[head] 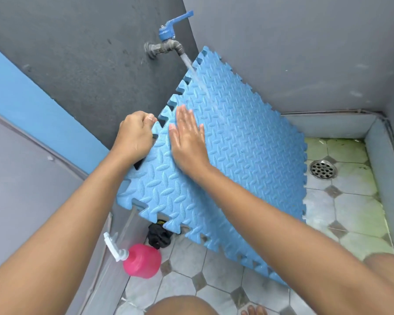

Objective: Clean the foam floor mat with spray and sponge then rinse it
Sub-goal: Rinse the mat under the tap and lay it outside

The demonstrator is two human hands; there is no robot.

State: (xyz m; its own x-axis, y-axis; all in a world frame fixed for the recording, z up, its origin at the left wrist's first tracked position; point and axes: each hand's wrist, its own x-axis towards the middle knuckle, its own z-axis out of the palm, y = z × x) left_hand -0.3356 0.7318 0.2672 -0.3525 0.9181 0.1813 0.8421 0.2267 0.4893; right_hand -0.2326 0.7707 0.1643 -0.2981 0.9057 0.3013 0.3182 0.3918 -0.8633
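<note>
1. The mat [232, 155] leans tilted under the tap [166, 45] — water runs down it.
2. Left hand [135, 135] grips the mat's edge.
3. Right hand [188, 142] lies flat on the mat — fingers straight.

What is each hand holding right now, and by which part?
The left hand grips the blue foam mat by its notched left edge. The right hand holds nothing; it lies flat on the mat's textured face.

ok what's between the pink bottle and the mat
A crumpled black item on the floor, beside the bottle and just below the mat, in the head view.
</note>
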